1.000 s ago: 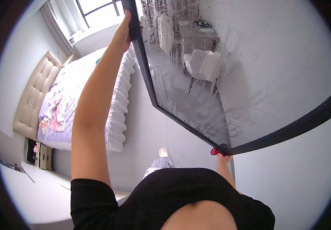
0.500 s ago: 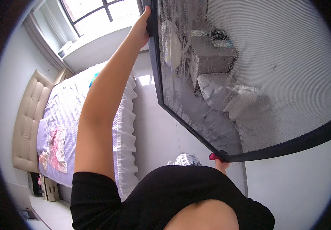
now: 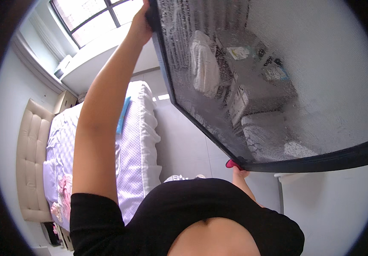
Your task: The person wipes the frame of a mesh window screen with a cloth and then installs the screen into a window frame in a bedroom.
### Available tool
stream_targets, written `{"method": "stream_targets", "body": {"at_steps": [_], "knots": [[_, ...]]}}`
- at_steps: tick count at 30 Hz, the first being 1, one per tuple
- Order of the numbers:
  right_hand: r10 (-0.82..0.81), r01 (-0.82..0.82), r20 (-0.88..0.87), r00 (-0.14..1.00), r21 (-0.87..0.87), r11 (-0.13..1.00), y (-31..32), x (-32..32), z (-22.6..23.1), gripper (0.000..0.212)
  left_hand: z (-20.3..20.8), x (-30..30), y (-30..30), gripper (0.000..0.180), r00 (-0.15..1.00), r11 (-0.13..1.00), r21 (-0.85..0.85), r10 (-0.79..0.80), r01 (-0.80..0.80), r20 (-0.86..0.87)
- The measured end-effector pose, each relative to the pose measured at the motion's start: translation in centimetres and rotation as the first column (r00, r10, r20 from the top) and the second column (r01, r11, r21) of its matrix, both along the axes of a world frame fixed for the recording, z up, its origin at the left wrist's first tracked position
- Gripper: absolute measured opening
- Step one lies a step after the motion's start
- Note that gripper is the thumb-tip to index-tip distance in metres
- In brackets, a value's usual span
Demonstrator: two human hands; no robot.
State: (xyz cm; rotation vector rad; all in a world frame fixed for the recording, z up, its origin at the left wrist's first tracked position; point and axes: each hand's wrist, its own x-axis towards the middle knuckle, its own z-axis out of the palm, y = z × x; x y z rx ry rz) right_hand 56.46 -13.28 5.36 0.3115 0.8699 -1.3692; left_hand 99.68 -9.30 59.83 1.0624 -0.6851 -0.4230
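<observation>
**Wet panel at 2 o'clock, held at two points**

Grasps the large black-framed panel of grey, mesh-textured sheeting [image 3: 320,94], spread tilted across 12 to 3 o'clock. Clasps its side edge at 11 o'clock with the left hand [image 3: 142,24]; cannot see the fingertips behind the frame. Holds the lower corner at 4 o'clock with the right hand [image 3: 240,171], a small magenta, soft-looking cloth [image 3: 231,164] against the frame there; cannot make out every finger.

Judging from this hold, seems past picking up the panel, yet not at letting go. Shows droplets, streaks and haze on the sheeting, so looks not yet dry. Stands apart from the lilac quilted bedspread with white ruffled edging [image 3: 128,183] at 9 o'clock, near pale grey floor tiles [image 3: 184,143] in the middle, with a bright, black-barred glass window [image 3: 96,32] at 11 o'clock.
</observation>
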Motion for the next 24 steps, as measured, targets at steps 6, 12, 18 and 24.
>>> {"method": "stream_targets", "body": {"at_steps": [6, 12, 18, 24], "knots": [[0.02, -0.026, 0.133, 0.991, 0.041, 0.999, -3.5, 12.1, 2.9, 0.036, 1.3, 12.4, -1.0, 0.046, 0.995, 0.988, -0.122, -0.091, 0.095, 0.041], [0.059, -0.069, -0.059, 0.997, -0.185, 0.98, -8.7, 29.4, 4.0, 0.037, 5.8, 26.7, -3.6, 0.051, 0.987, 0.976, -0.157, -0.137, 0.15, 0.088], [0.191, -0.168, 0.132, 0.973, -0.169, 0.971, -10.0, 40.2, 7.3, 0.036, 7.4, 39.4, -1.3, 0.05, 0.991, 0.975, -0.188, -0.108, 0.12, 0.075], [0.329, -0.382, -0.226, 0.917, -0.262, 0.886, -18.3, 53.8, 2.5, 0.037, 9.3, 51.3, -2.0, 0.056, 0.996, 0.986, -0.166, -0.018, 0.032, 0.085]]}}
